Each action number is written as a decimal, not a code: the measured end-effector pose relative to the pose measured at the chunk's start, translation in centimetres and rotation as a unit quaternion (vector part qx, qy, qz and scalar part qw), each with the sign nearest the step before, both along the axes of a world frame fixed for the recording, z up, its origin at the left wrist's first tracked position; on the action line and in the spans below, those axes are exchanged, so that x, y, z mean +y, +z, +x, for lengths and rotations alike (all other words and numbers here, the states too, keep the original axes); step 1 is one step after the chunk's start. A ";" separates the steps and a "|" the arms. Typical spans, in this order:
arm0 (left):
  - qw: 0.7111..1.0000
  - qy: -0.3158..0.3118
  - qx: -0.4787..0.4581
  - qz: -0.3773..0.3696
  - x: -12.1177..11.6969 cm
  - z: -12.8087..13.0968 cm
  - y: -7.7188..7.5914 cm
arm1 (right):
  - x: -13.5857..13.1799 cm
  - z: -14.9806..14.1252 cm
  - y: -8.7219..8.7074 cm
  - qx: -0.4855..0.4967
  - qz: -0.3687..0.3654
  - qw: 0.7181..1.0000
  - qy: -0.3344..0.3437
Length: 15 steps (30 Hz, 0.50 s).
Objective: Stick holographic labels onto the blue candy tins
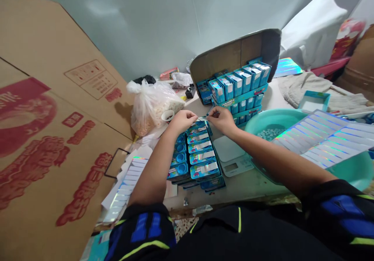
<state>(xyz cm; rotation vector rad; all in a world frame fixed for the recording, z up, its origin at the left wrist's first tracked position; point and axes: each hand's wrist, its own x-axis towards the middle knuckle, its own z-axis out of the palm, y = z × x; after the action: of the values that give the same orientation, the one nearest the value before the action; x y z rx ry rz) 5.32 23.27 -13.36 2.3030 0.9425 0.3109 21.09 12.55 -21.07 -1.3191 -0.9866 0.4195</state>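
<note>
My left hand (184, 120) and my right hand (221, 119) pinch the two ends of a small silvery sticker strip (202, 119). They hold it over the far end of a row of blue candy boxes (201, 147). The nearer boxes in that row carry shiny strips across their tops. Left of them stands a second row of blue boxes with round openings (179, 158). Just beyond my right hand, more blue boxes (239, 82) stand in stacked display trays, with strips on their tops.
A white kitchen scale (233, 157) lies right of the boxes. A teal basin (271, 117) holds small pale pieces, with sticker sheets (324, 136) across it. A large cardboard carton (58, 109) fills the left; a clear bag (152, 105) and a paper cup (167, 115) stand behind.
</note>
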 end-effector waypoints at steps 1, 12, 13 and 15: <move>1.000 0.013 -0.005 -0.012 0.0 0.0 0.1 | 0.0 -0.1 0.0 -0.004 -0.003 1.000 0.000; 0.997 0.062 0.043 -0.008 0.2 -0.1 0.2 | 0.2 -0.1 -0.2 -0.054 -0.036 0.998 -0.004; 0.997 0.061 0.046 -0.005 0.1 0.0 0.2 | 0.2 -0.1 -0.3 -0.057 -0.037 0.998 -0.004; 0.997 0.055 0.051 -0.006 -0.1 0.0 0.2 | 0.2 -0.2 -0.3 -0.058 -0.040 0.998 -0.001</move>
<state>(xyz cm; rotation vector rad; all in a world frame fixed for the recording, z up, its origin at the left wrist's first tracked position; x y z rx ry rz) 5.37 23.21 -13.16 2.2784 1.1215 0.2330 20.93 12.77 -21.38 -1.4282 -1.0748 0.3878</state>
